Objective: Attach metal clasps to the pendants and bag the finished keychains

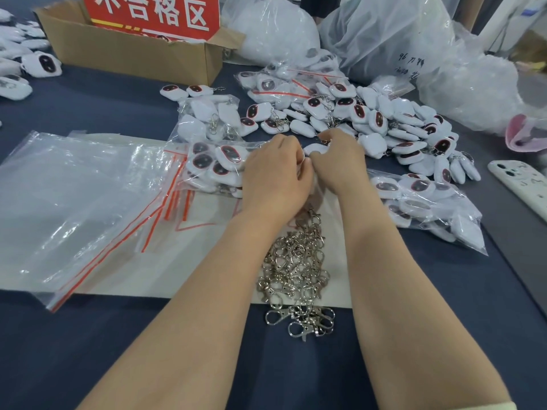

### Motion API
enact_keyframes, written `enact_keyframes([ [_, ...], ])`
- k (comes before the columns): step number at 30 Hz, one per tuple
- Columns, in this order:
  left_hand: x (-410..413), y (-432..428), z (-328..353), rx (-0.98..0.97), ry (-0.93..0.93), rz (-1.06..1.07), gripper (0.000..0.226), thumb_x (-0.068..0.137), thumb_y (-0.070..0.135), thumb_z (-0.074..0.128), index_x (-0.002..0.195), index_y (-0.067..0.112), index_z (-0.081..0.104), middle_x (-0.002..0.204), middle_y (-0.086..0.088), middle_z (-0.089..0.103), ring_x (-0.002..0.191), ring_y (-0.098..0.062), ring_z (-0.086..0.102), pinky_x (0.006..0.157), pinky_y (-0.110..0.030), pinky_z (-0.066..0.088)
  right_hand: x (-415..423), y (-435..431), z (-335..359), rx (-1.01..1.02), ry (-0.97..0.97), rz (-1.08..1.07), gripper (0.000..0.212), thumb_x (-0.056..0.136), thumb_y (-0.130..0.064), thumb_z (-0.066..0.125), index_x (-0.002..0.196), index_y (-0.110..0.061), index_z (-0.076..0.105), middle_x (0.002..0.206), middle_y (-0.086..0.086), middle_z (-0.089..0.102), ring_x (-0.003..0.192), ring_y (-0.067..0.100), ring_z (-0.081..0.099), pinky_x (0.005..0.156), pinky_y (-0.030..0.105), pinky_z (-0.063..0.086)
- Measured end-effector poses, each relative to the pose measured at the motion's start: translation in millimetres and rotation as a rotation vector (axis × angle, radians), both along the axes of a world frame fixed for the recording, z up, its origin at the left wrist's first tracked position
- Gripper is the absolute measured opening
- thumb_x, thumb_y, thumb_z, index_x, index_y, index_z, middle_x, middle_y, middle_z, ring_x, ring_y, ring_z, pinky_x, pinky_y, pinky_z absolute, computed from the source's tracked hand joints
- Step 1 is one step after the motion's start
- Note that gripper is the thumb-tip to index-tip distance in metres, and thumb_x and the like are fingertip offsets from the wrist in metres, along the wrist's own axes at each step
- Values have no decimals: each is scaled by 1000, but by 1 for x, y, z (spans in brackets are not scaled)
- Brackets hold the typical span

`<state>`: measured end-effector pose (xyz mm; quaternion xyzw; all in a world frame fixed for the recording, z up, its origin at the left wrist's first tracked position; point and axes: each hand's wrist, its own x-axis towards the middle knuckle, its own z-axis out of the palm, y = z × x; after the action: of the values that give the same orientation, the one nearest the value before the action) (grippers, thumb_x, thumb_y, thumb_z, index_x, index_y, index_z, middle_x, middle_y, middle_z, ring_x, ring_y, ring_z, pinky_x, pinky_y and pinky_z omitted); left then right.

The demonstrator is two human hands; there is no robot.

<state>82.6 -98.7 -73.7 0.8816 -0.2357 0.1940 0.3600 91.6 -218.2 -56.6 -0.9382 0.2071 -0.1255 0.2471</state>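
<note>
My left hand (276, 170) and my right hand (340, 159) meet at the middle of the table, fingers curled around one white pendant (316, 148) held between them. What the left fingers pinch is hidden behind the hand. A heap of silver metal clasps (297, 270) lies between my forearms on a beige sheet (177, 273). Loose white pendants with dark red faces (370, 116) are piled just beyond my hands. Filled zip bags of pendants lie at the left of my hands (213, 164) and at the right (426, 202).
Empty clear zip bags with red seals (80, 202) lie at the left. A cardboard box with a red sign (133, 51) stands at the back left, large plastic sacks (384, 34) at the back right. A phone (521, 184) lies at the right edge.
</note>
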Motion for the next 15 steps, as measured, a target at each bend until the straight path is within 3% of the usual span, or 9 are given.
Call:
enact_keyframes([
  [2, 0, 0, 0, -7, 2, -4, 10, 90, 23, 52, 84, 16, 51, 95, -4, 57, 88, -23, 53, 77, -33, 34, 2, -3, -4, -56, 31, -32, 47, 90, -14, 52, 137, -14, 46, 140, 12, 45, 131, 32, 38, 106, 32, 28],
  [6, -1, 0, 0, -15, 0, -7, 10, 91, 23, 51, 82, 18, 47, 94, -2, 57, 87, -22, 53, 77, -32, 35, 2, -6, -10, -37, -37, -102, 39, 95, -17, 49, 134, -14, 49, 137, 11, 49, 126, 31, 44, 103, 39, 39],
  [8, -1, 0, 0, -17, -6, -4, 11, 90, 23, 51, 82, 17, 48, 93, -2, 56, 85, -21, 53, 76, -33, 36, 0, -5, -11, -44, -138, -126, 33, 97, -27, 49, 127, -14, 53, 129, 10, 55, 121, 29, 48, 100, 41, 41],
  [10, 0, 0, -1, -11, -8, 0, 10, 91, 23, 51, 84, 16, 51, 93, -2, 57, 86, -22, 53, 77, -33, 37, 0, -1, -7, 47, -350, -133, 28, 99, -34, 44, 113, -13, 57, 110, 5, 63, 107, 24, 54, 89, 30, 43],
  [12, 1, -1, -1, 1, -9, 2, 10, 91, 24, 51, 85, 15, 52, 95, -3, 57, 87, -22, 53, 77, -34, 37, 4, 4, 2, 337, -533, -138, 29, 102, -33, 39, 88, -13, 55, 81, -2, 60, 83, 19, 60, 68, 19, 42],
  [13, 1, 0, -1, 5, -11, 2, 10, 91, 24, 51, 84, 16, 50, 95, -3, 57, 88, -23, 53, 76, -33, 36, 8, 7, 5, 571, -570, -150, 32, 102, -32, 37, 80, -13, 51, 73, -1, 58, 69, 17, 62, 61, 20, 43],
  [15, 1, 0, -1, 6, -15, 6, 11, 91, 24, 51, 83, 18, 47, 95, -3, 57, 88, -23, 53, 75, -32, 33, 11, 16, 8, 1082, -546, -146, 34, 103, -27, 36, 78, -11, 53, 65, 4, 63, 46, 12, 57, 47, 21, 44],
])
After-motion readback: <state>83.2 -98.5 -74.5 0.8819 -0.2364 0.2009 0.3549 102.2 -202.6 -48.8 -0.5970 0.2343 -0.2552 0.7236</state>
